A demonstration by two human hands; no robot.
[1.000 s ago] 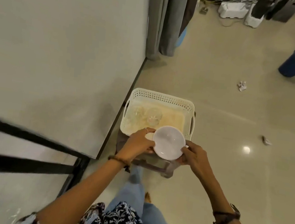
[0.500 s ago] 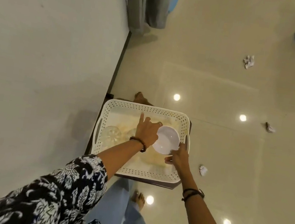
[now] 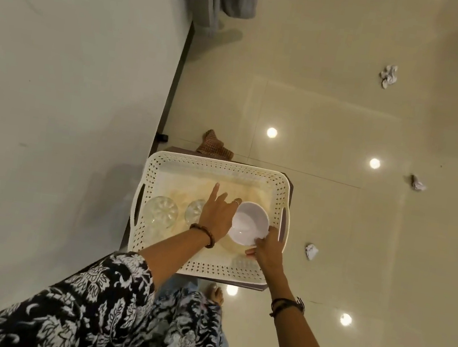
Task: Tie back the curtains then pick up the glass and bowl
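Inside the white basket, both hands grip a bowl beside two glasses.

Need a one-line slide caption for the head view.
Both hands, left and right, hold a white bowl inside a perforated basket beside two glasses.
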